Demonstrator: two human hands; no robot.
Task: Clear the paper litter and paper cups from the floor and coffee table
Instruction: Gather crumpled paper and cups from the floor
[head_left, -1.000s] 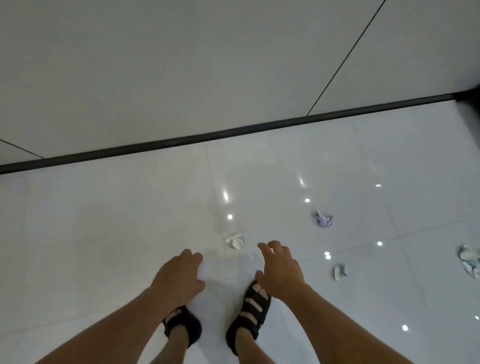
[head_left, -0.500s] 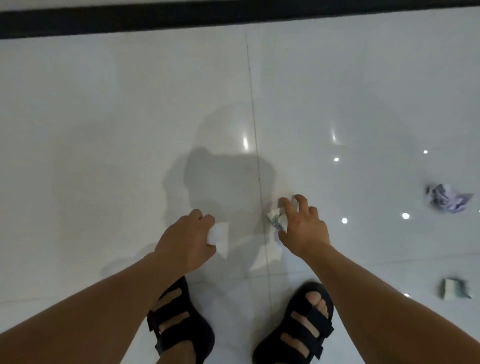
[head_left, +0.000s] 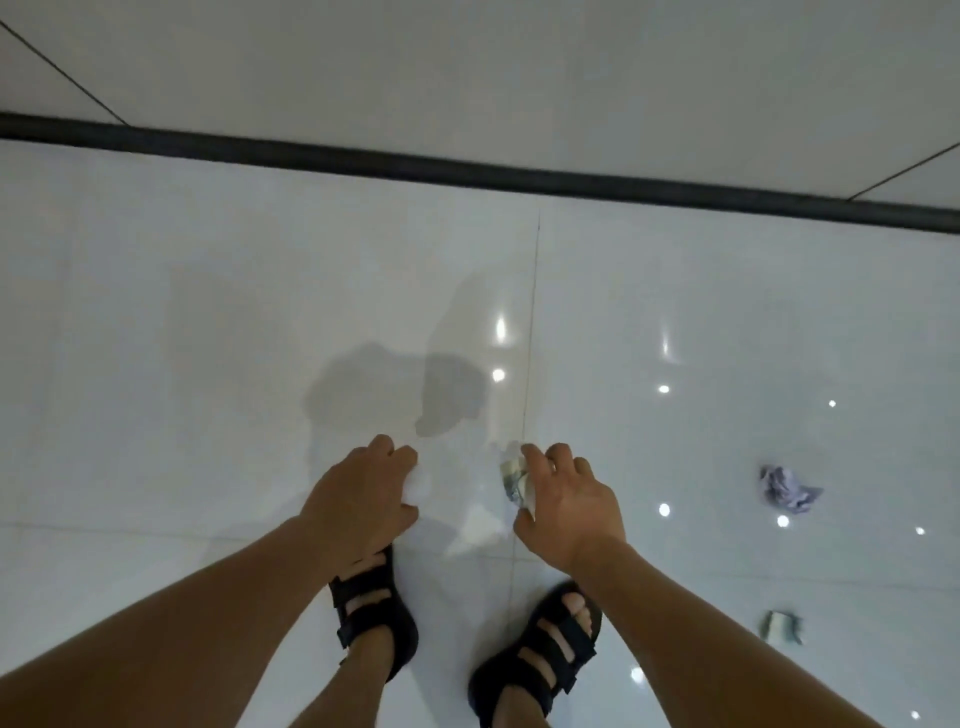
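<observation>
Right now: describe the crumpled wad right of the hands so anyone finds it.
Start at the glossy white floor below the dark baseboard strip, then look right of the right hand. The crumpled wad lies there on bare tile. It is lilac and balled up, unlike the flatter pale scrap nearer the person.

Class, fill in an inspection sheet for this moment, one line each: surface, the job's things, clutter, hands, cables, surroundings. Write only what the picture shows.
Surface: glossy white tiled floor, with lamp reflections and a shadow on it.
Job's things: white paper wad and crumpled printed paper are in the hands; purplish crumpled paper and small folded scrap lie apart on the floor to the right. No cups or coffee table in view.
Clutter: nothing seen.
Hands: left hand grips the white paper wad; right hand pinches the crumpled printed paper.
Cables: nothing seen.
Surroundings: black skirting strip below a pale tiled wall; feet in black sandals.
</observation>
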